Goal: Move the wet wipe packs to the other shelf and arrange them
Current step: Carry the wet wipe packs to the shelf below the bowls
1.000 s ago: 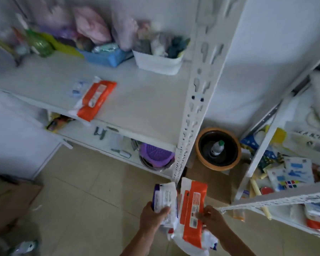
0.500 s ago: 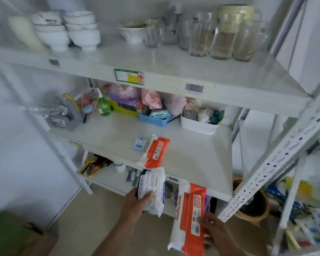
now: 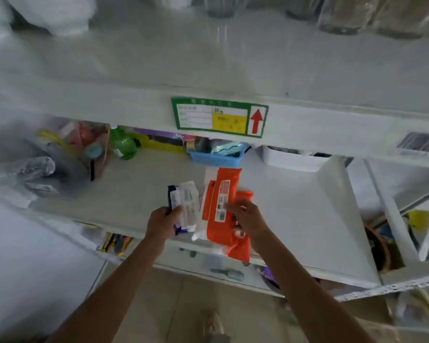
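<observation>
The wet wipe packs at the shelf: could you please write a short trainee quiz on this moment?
1. True or false: the left hand holds an orange pack.
2. Which hand holds the orange pack? A left, B right.
3. What stands just behind the packs on the shelf?

Key: 1 false, it holds the white and purple pack. 2 B, the right hand. 3 the blue basket.

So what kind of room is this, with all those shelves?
Probably a home storeroom or pantry. White metal shelving holds a blue basket of odds and ends and a green bottle, with glassware on the shelf above.
</observation>
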Demonstrator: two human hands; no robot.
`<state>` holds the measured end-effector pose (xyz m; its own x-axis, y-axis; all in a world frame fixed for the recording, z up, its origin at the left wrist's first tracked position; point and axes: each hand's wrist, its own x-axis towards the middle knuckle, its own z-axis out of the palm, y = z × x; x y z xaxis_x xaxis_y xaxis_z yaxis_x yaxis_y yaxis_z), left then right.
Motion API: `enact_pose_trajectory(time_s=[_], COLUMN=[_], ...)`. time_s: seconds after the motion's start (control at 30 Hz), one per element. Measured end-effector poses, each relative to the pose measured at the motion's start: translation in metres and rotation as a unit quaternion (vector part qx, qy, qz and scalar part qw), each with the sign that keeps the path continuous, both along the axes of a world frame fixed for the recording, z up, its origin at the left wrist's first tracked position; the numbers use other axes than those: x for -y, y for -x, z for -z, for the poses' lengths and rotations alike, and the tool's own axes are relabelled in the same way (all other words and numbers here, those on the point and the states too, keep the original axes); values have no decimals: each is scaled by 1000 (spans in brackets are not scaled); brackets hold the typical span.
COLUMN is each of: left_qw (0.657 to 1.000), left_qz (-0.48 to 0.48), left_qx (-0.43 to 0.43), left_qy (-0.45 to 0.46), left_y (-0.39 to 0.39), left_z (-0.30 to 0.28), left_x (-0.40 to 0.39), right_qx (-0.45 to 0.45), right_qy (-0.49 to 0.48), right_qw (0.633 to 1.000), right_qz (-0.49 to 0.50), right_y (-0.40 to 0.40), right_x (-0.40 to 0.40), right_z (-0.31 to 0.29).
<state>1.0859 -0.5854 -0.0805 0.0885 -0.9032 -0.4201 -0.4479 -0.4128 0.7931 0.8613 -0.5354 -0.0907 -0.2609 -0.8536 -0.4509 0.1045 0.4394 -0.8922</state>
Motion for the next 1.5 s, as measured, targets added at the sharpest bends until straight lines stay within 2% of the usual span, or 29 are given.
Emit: enact_pose_trajectory(time_s=[0.13,0.23,0.33,0.43,0.57,0.7,0.9,1.0,1.13,1.27,1.4,1.5], left_qw=[997,984,975,952,906,868,821,801,800,813,822,836], left_qz=[-16,-28,19,138,283,403,515,553,567,565,562,545], left_qx=[47,31,-96,-213,-283,-269,-239,-226,-191,-130,-89,-62], left_qy=[60,173,201,174,137,110,56,44,50,49,36,2], left_y=[-26,-41,-38,-15,22,50,90,124,170,205,237,270], left_z=[3,-6,-27,-45,-57,-52,-36,-23,2,34,88,137], left_x=[36,35,24,-6,-71,-145,-258,-318,-395,-444,-465,-472], right_qx=[-21,-30,-34,-5,8,-6,3,-4,-7,10,-13,-18], right_qy=[6,71,64,46,24,39,58,49,35,-15,-61,-133], right_qw=[1000,992,988,983,971,945,903,897,896,901,928,948], right_qz=[17,102,136,175,236,325,426,440,444,434,367,289], right_y=[-29,-48,-64,-79,-91,-95,-89,-74,-37,6,67,119], right_x=[41,17,-22,-71,-141,-221,-345,-413,-486,-520,-526,-531], right_z=[7,-1,-5,-14,-33,-49,-56,-49,-27,6,45,86])
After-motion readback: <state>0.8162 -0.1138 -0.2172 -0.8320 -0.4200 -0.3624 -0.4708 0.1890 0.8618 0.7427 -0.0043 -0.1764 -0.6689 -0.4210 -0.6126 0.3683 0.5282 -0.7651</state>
